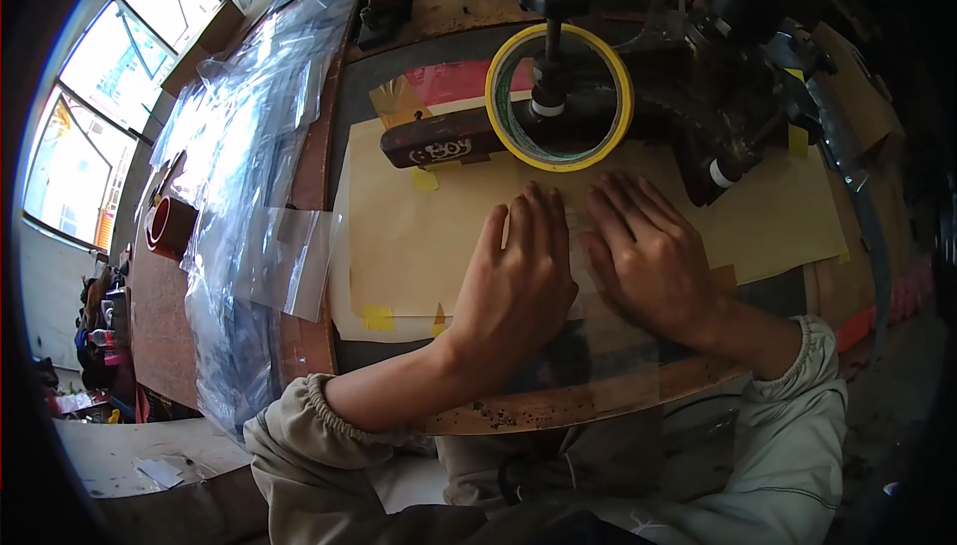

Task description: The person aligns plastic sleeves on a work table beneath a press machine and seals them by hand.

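Note:
My left hand (516, 271) lies flat, palm down, its fingers stretched forward over a beige sheet (419, 236) taped to the work table. Beside it, my right hand (653, 261) is also palm down, with its fingers extended and slightly spread. Between and below the two hands is a clear plastic piece (620, 361), which looks like a bag and reaches over the table's front edge. Both hands seem to touch it; its upper end is hard to make out. Just beyond my fingertips, a yellow-rimmed tape roll (626, 111) hangs around a post of the dark machine (434, 139).
A long pile of clear plastic bags (249, 136) covers the left side, one bag (299, 261) reaching toward the beige sheet. A brown tape roll (171, 227) stands at the far left. The table's worn wooden edge (538, 408) is close to my body. Cardboard (857, 86) stands at the right.

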